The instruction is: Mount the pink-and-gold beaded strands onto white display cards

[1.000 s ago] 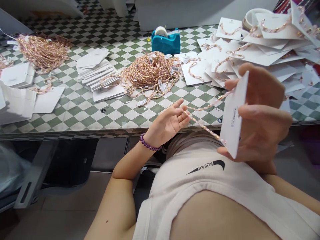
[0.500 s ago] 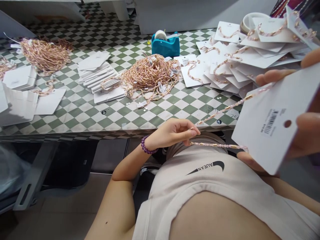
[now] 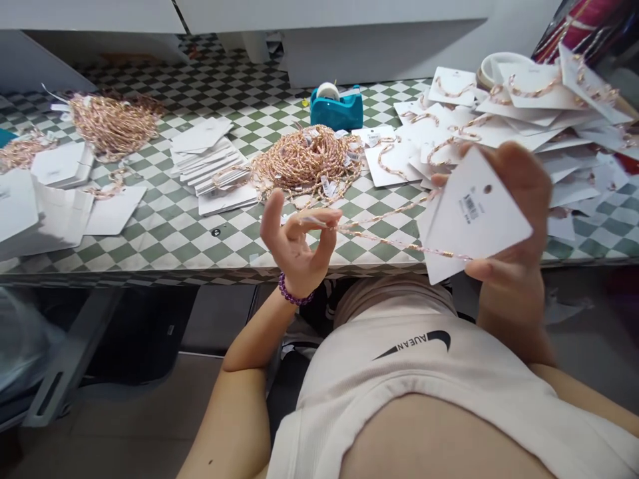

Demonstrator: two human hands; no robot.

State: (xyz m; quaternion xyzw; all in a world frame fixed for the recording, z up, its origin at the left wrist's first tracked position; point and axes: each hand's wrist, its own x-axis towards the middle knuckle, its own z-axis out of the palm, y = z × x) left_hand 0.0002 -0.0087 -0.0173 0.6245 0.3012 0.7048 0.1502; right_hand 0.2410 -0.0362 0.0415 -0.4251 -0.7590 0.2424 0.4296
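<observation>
Card (image 3: 474,213) swung back over desk (image 3: 150,256), gripped by right hand (image 3: 509,226); left hand (image 3: 294,233) pinching beaded strand (image 3: 389,214) from card; loose strand heap (image 3: 304,163), blue tape dispenser (image 3: 335,110) beyond.

Ribbed beige tank top (image 3: 399,379) (black logo (image 3: 417,344)) and purple beaded bracelet (image 3: 288,290).

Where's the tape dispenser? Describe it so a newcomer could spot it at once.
On the green-and-white checkered table, find the big pile of pinkish-gold bead strands near the middle. Just beyond it sits the tape dispenser, a chunky teal block carrying a white tape roll, unlike the pale cards to its right.
</observation>
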